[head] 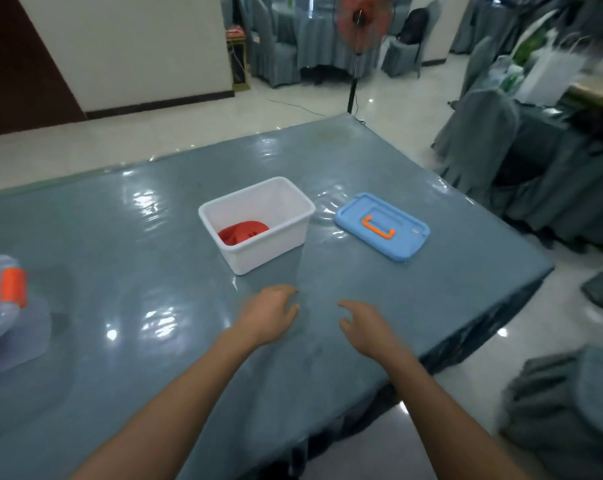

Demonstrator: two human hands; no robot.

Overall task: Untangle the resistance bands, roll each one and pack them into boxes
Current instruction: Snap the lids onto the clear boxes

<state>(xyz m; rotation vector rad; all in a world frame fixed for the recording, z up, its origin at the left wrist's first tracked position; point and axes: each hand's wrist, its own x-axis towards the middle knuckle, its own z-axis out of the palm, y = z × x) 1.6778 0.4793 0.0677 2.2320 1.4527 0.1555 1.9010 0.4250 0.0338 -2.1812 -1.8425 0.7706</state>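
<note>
Table (147, 237) bears one box (270, 252) (one red band (243, 232) inside), one blue lid (402, 242); left hand (270, 315), right hand (366, 327) slack-fingered.

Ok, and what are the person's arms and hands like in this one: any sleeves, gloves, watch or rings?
Both are bare. The left hand and right hand wear no gloves, and no ring shows. The forearms are uncovered as far as the picture's lower edge: no sleeve, watch or bracelet is in view.
</note>
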